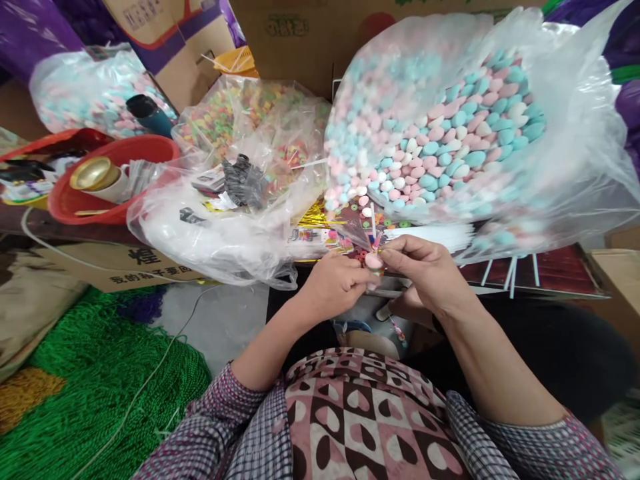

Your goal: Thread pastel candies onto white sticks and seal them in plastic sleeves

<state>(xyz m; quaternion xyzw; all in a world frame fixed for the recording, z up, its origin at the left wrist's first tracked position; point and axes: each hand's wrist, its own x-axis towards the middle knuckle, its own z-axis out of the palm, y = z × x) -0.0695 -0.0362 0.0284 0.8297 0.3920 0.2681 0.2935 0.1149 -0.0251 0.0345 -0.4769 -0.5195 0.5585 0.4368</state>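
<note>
A small pink egg-shaped candy (373,261), with something colourful just beneath it, is held between both hands above my lap. My left hand (334,283) has its fingers curled and pinches it from the left. From the other side my right hand (425,270) is closed, thumb and forefinger gripping at its upper end, near a white stick (373,219). Just behind the hands lie golden twist ties (319,215), loose coloured rings and a stack of white sticks (440,239). What exactly sits inside my left fingers is partly hidden.
A large clear bag (575,153) of pink, blue and white pieces stands behind my right hand. Another bag (250,100) holds small coloured rings. Far left stands a red basin (65,200) with a golden bowl (93,173). Green cords (125,373) cover the floor at left.
</note>
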